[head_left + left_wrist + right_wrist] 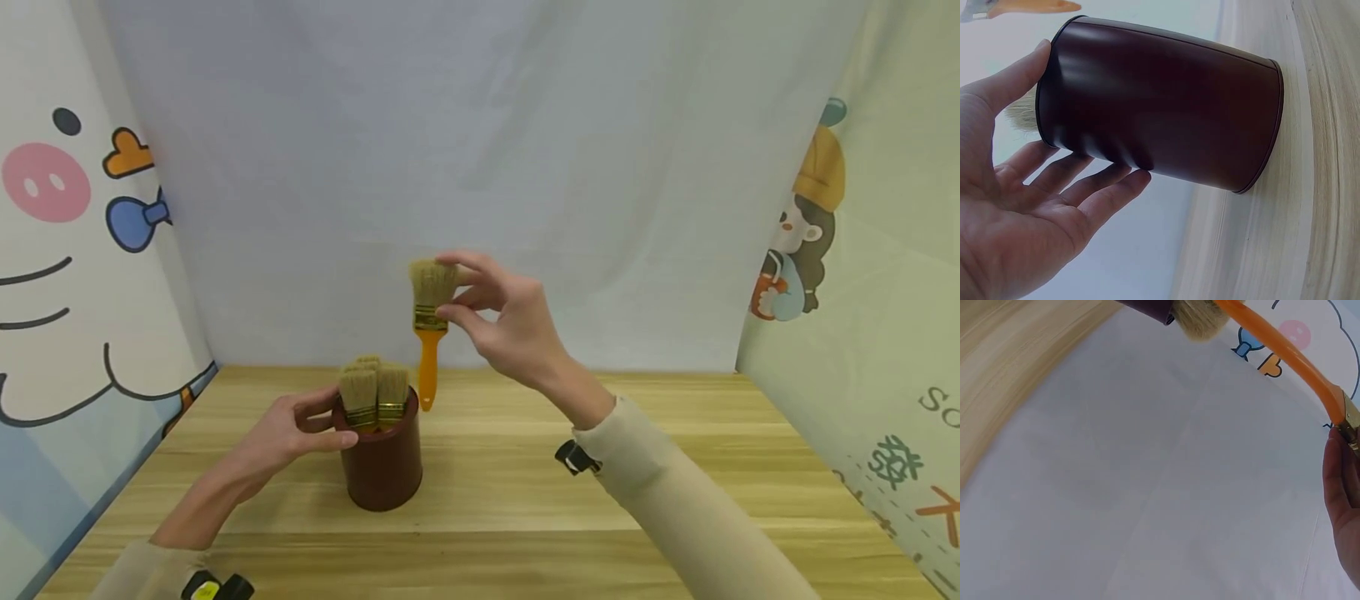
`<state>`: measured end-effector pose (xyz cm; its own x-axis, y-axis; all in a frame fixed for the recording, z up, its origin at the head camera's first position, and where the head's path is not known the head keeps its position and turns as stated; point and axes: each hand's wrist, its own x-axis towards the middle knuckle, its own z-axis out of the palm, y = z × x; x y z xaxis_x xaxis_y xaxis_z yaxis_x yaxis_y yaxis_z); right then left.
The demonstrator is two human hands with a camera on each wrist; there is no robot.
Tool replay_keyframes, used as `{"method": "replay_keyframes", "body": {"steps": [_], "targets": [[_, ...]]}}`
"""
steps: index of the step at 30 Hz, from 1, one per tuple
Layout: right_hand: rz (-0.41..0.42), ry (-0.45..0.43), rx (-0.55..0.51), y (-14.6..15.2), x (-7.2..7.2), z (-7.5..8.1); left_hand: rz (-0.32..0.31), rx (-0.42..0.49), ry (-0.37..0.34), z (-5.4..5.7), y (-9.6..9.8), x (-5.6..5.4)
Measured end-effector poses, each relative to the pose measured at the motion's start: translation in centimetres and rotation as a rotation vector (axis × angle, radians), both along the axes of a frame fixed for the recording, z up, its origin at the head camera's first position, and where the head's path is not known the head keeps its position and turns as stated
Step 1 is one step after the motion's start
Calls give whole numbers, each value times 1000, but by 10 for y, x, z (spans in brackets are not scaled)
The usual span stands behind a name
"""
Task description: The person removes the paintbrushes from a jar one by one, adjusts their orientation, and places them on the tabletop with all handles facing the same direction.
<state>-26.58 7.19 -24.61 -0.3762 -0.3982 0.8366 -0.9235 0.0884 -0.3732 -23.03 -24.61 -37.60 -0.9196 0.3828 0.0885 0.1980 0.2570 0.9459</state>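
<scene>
My right hand [510, 321] pinches a paintbrush [427, 367] at its metal band and bristles. The brush hangs upright, bristles up, its orange handle [1285, 347] pointing down beside the cup's rim. A dark brown cylindrical cup [384, 471] stands on the table, with several more paintbrushes [375, 387] in it, bristles up; their handles are hidden inside. My left hand [292, 433] holds the cup near its top from the left, thumb by the rim and fingers against the side, as the left wrist view also shows with the cup [1166, 106].
The cup stands on a wood-grain table [525, 492]. Behind the table hangs a pale grey cloth [600, 167]. Printed cartoon panels flank it, one at the left [67, 275] and one at the right [862, 375]. Each wrist wears a small black device.
</scene>
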Motion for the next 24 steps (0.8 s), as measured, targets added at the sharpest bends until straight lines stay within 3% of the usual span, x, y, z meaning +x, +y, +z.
{"method": "replay_keyframes", "body": {"steps": [9,24], "targets": [[-53,-95,5,24,-9,-17,-3,13,-19,1,0,0],[-127,-350,76,46,-19,-72,13,6,-32,2,0,0]]}}
